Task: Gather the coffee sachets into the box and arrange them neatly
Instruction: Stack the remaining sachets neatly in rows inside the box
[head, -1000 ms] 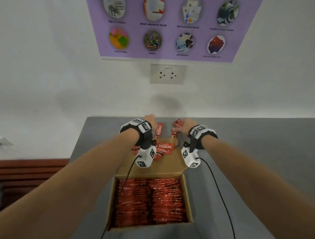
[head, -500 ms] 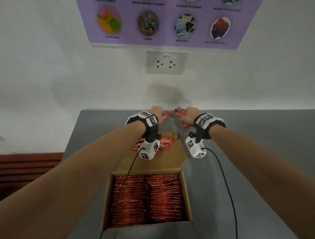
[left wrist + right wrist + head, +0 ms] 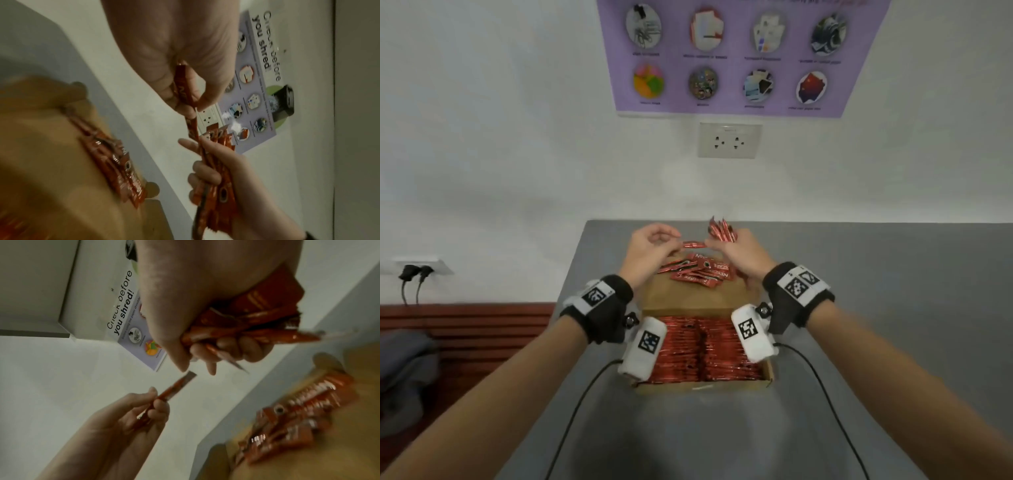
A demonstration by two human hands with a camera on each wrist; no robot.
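Sachets lay past the box (image 3: 702, 385) before; now the right hand (image 3: 739, 253) clutches a bunch (image 3: 720, 230) above its flap, the left hand (image 3: 650, 245) pinches one sachet (image 3: 693, 244) beside it. More sachets (image 3: 698, 272) wait on the flap.

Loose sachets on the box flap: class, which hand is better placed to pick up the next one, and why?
Probably the left hand: it pinches only a single sachet, while the right hand already grips a full bundle.
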